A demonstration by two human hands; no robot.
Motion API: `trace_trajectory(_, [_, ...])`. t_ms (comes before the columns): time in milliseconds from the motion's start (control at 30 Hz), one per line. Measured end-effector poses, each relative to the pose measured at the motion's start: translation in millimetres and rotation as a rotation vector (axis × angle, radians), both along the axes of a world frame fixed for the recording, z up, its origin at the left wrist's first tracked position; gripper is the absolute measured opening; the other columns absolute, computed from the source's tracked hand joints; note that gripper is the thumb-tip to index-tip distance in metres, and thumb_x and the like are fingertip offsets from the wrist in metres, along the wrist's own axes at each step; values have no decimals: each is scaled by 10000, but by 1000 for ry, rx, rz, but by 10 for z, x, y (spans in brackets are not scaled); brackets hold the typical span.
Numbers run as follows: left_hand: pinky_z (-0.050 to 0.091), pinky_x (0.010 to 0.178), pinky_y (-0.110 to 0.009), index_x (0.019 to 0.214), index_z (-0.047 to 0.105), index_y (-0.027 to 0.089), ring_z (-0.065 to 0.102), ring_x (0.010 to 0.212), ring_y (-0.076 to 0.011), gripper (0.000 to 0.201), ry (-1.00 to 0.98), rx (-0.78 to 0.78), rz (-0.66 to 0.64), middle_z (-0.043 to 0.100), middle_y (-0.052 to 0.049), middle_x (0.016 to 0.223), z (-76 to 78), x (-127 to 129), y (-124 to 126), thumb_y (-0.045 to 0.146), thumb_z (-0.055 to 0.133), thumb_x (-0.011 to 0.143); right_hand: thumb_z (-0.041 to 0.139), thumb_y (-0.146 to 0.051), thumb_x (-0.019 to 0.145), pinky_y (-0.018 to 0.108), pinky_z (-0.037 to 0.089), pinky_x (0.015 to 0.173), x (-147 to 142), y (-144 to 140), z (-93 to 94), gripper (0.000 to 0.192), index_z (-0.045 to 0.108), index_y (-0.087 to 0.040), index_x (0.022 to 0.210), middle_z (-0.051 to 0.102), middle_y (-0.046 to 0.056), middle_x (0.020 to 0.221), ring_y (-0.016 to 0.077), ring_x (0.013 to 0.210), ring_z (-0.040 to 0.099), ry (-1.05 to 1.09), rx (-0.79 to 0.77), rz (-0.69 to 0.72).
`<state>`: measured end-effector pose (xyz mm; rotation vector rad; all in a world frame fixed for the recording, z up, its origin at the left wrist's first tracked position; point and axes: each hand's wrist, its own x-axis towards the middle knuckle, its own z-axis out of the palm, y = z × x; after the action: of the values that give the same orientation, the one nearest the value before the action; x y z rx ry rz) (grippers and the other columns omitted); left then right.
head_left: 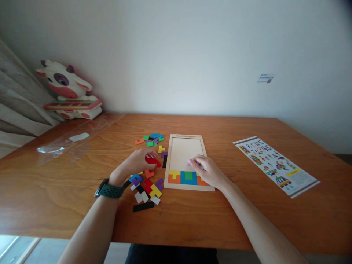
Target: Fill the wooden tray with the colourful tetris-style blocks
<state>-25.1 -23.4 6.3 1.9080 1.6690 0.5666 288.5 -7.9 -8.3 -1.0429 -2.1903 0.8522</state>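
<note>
Head view, left hand (pixel 137 161) pinching red piece (pixel 153 161), right hand (pixel 207 171) open, flat on puzzle tray (pixel 187 137)

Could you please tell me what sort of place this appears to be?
Probably a room at home: a wooden table against a plain wall, a cow plush toy in the corner, a curtain at the left, and a puzzle board.

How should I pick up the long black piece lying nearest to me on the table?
The long black piece lies flat and alone at the near edge of the pile, so come straight down from above. Pinch its two long edges near the middle, where it is narrow enough for fingers to span. Its near long edge is open table; the white pieces sit just behind it, so mind those.
</note>
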Motion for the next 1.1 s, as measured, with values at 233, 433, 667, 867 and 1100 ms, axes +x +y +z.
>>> trace_trajectory(233, [546, 774, -302, 978, 724, 211, 675, 871, -213, 340, 24, 92, -47, 718, -38, 978, 46, 59, -19, 214, 654, 645, 403, -542, 1021, 329, 495, 729, 2, 6, -5, 482, 682, -203, 821, 670, 80, 820, 201, 771, 621, -10, 13, 0])
trace_trajectory(433, [538, 908, -339, 930, 722, 210, 654, 949, -202, 303, -18, 202, -105, 658, -47, 1066, 65, 79, -13, 160, 604, 655, 408, -532, 1025, 326, 491, 734, 5, 8, -14, 476, 684, -197, 829, 670, 80, 837, 195, 789, 619, -3, 4, 9])
trace_trajectory(667, [564, 864, -330, 982, 709, 192, 675, 900, -192, 298, -34, 200, -75, 680, -66, 1047, -46, 20, 38, 203, 611, 701, 426, -547, 1014, 326, 495, 741, 10, 4, -8, 473, 685, -201, 821, 668, 75, 837, 198, 793, 627, 15, -11, 11])
trace_trajectory(867, [548, 870, -336, 1034, 718, 207, 667, 968, -228, 356, 24, 150, -124, 715, -65, 1085, 25, 4, 5, 234, 633, 689, 413, -542, 1019, 336, 503, 755, 20, 10, -24, 472, 711, -206, 874, 677, 80, 858, 206, 812, 638, 9, -9, 23])
trace_trajectory(1100, [538, 735, -285, 1014, 723, 196, 677, 876, -213, 367, 62, 114, -56, 733, -51, 968, -8, 28, 4, 207, 598, 669, 417, -536, 1020, 343, 500, 761, 19, 7, -14, 467, 718, -206, 886, 680, 83, 859, 209, 810, 637, -16, 6, 19])
